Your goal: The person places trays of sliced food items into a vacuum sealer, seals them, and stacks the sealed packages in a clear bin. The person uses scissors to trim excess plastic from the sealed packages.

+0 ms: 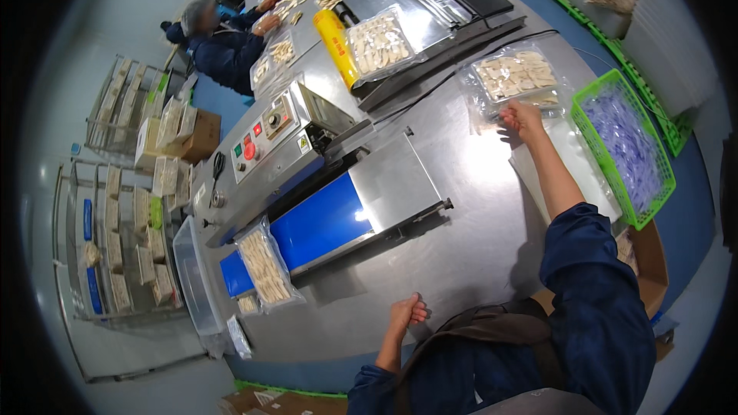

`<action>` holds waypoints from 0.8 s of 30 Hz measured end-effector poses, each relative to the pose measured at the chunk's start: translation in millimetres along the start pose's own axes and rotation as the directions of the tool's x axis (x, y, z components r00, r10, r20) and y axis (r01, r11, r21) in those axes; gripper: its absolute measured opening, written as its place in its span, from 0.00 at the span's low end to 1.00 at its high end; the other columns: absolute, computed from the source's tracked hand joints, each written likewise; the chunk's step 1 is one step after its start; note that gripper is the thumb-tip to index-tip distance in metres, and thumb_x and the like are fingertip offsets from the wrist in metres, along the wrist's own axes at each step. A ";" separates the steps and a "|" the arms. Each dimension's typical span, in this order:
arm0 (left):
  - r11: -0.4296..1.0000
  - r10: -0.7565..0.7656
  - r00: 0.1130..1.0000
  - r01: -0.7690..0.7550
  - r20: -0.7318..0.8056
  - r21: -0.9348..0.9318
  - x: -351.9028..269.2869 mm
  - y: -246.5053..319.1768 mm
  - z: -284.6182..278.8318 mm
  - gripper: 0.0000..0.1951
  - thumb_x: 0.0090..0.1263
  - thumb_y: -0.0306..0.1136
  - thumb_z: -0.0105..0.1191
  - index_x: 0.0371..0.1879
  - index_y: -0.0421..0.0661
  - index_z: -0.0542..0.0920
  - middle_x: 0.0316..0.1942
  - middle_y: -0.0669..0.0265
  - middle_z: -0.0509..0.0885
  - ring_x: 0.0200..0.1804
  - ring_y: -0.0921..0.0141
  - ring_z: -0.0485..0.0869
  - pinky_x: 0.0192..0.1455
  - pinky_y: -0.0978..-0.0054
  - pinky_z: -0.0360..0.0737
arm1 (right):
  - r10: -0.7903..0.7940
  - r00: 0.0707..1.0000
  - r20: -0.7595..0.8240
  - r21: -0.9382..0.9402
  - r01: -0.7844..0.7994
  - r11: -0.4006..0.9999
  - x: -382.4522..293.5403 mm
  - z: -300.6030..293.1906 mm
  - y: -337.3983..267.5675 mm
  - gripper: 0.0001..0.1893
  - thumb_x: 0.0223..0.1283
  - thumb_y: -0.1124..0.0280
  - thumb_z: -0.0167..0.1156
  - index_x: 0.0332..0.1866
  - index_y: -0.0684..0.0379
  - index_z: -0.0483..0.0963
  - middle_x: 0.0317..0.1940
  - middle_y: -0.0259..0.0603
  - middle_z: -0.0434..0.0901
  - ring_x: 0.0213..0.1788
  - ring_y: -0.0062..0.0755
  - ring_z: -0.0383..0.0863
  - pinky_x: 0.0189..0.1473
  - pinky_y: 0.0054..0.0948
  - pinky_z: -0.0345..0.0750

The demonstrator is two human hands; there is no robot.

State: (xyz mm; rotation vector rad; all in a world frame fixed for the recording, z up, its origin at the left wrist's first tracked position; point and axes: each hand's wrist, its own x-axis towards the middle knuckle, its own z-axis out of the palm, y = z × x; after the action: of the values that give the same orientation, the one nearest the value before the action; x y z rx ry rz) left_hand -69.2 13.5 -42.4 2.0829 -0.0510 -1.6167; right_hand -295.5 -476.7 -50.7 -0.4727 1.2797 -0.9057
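My right hand point(523, 121) reaches to the far right of the steel table point(473, 213). Its fingers are closed on the near edge of a clear plastic pack point(515, 76) of pale sliced food, which lies on top of another pack. My left hand point(408, 312) hovers at the table's near edge, its fingers curled with nothing visible in them. In front of me stands a band sealer point(271, 144) with a blue conveyor belt point(323, 225). Another filled clear bag point(265, 265) lies across the belt's left end.
A green basket point(625, 147) of purple-printed sachets stands right of white sheets point(568, 167). Beyond the sealer sit a film-wrapping machine point(409, 6) and yellow film roll point(336, 49). A co-worker point(222, 46) handles slices across the table. A clear bin point(199, 282) stands left.
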 end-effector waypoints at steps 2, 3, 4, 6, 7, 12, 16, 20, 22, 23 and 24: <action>1.000 -0.021 1.000 0.020 -0.019 -0.018 2.3 -2.4 -0.2 0.20 0.65 0.48 0.50 0.24 0.41 0.80 0.18 0.63 0.81 0.15 0.74 0.77 0.18 0.82 0.71 | -0.011 0.997 0.078 -0.030 0.013 0.999 0.4 1.7 -6.6 0.07 0.55 0.75 0.56 0.32 0.69 0.72 0.25 0.44 0.79 0.21 0.25 0.79 0.19 0.17 0.75; 1.000 0.006 1.000 -0.006 -0.019 -0.023 3.1 -2.2 -0.2 0.20 0.65 0.48 0.51 0.24 0.41 0.80 0.17 0.63 0.81 0.15 0.74 0.77 0.18 0.82 0.71 | -0.032 0.987 0.155 0.070 0.021 0.997 -3.6 2.3 -9.7 0.06 0.55 0.75 0.55 0.32 0.68 0.72 0.27 0.44 0.79 0.24 0.24 0.79 0.22 0.17 0.76; 1.000 -0.015 1.000 0.014 -0.011 -0.023 3.4 0.5 1.2 0.19 0.65 0.48 0.51 0.26 0.41 0.80 0.19 0.63 0.82 0.18 0.74 0.78 0.20 0.82 0.72 | -0.071 0.979 0.192 0.158 0.041 0.987 -9.8 1.2 -13.1 0.05 0.55 0.76 0.55 0.31 0.67 0.73 0.28 0.44 0.80 0.26 0.24 0.80 0.24 0.17 0.76; 0.999 -0.045 0.999 0.045 0.009 -0.017 -1.4 10.9 6.7 0.19 0.65 0.47 0.51 0.29 0.41 0.81 0.24 0.62 0.83 0.24 0.74 0.80 0.24 0.82 0.73 | -0.120 0.961 0.250 0.270 0.050 0.961 -32.5 -7.1 -19.4 0.03 0.55 0.78 0.53 0.29 0.65 0.73 0.31 0.42 0.79 0.33 0.22 0.79 0.34 0.18 0.78; 0.997 0.083 0.990 -0.083 0.116 -0.002 -5.5 20.2 13.0 0.19 0.65 0.48 0.50 0.33 0.41 0.81 0.27 0.62 0.83 0.29 0.74 0.81 0.28 0.81 0.74 | -0.160 0.947 0.278 0.261 0.086 0.961 -48.1 -12.5 -21.2 0.03 0.54 0.78 0.53 0.29 0.64 0.73 0.31 0.41 0.79 0.32 0.23 0.78 0.35 0.18 0.77; 0.860 0.503 0.694 -0.459 0.515 -0.222 -49.1 85.9 70.1 0.30 0.67 0.52 0.46 0.59 0.40 0.65 0.48 0.57 0.77 0.51 0.68 0.76 0.53 0.73 0.71 | -0.269 0.875 0.403 0.108 0.246 0.963 -180.2 -56.0 -8.0 0.03 0.50 0.77 0.54 0.28 0.65 0.75 0.27 0.38 0.78 0.31 0.23 0.76 0.35 0.21 0.75; 0.588 0.787 0.488 -0.411 0.377 -0.696 -89.7 120.3 92.6 0.37 0.67 0.58 0.39 0.66 0.42 0.51 0.61 0.57 0.65 0.61 0.65 0.66 0.62 0.67 0.64 | -0.235 0.815 0.530 -0.134 0.354 0.926 -297.6 -66.6 39.8 0.05 0.48 0.78 0.55 0.23 0.66 0.77 0.21 0.36 0.78 0.25 0.21 0.76 0.32 0.21 0.74; 0.478 0.715 0.669 -0.253 0.205 -0.841 -107.9 107.9 68.0 0.25 0.73 0.48 0.33 0.59 0.40 0.64 0.56 0.61 0.72 0.57 0.66 0.71 0.61 0.66 0.65 | -0.102 0.760 0.642 -0.336 0.399 0.853 -358.9 -72.2 106.2 0.05 0.48 0.76 0.59 0.25 0.67 0.78 0.22 0.39 0.81 0.25 0.23 0.78 0.30 0.21 0.73; 0.480 0.712 0.679 -0.284 0.179 -0.830 -106.8 90.8 44.7 0.24 0.74 0.46 0.33 0.57 0.39 0.65 0.55 0.61 0.73 0.57 0.66 0.72 0.61 0.66 0.66 | -0.167 0.627 0.761 -0.443 0.690 0.572 -356.3 -83.3 137.0 0.05 0.48 0.75 0.59 0.26 0.67 0.78 0.23 0.45 0.80 0.26 0.29 0.79 0.31 0.24 0.74; 0.481 0.715 0.679 -0.304 0.167 -0.823 -105.8 81.0 32.6 0.24 0.74 0.46 0.33 0.57 0.39 0.66 0.55 0.61 0.73 0.57 0.66 0.72 0.61 0.67 0.66 | -0.207 0.492 0.846 -0.391 0.835 0.387 -350.6 -90.5 150.4 0.06 0.48 0.74 0.59 0.27 0.67 0.77 0.23 0.48 0.80 0.26 0.32 0.79 0.31 0.26 0.74; 0.480 0.718 0.679 -0.320 0.155 -0.817 -104.6 70.2 20.9 0.23 0.74 0.45 0.33 0.57 0.38 0.66 0.55 0.61 0.73 0.57 0.66 0.72 0.60 0.67 0.66 | -0.174 0.548 0.818 -0.466 0.810 0.357 -343.8 -98.5 161.3 0.07 0.48 0.74 0.58 0.30 0.67 0.77 0.26 0.53 0.79 0.30 0.41 0.80 0.35 0.31 0.75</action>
State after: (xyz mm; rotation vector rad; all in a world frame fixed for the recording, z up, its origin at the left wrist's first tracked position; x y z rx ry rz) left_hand -100.5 -21.4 76.4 0.8410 -0.1780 -1.3558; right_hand -346.5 -92.9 12.4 -1.9540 0.7568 -0.4653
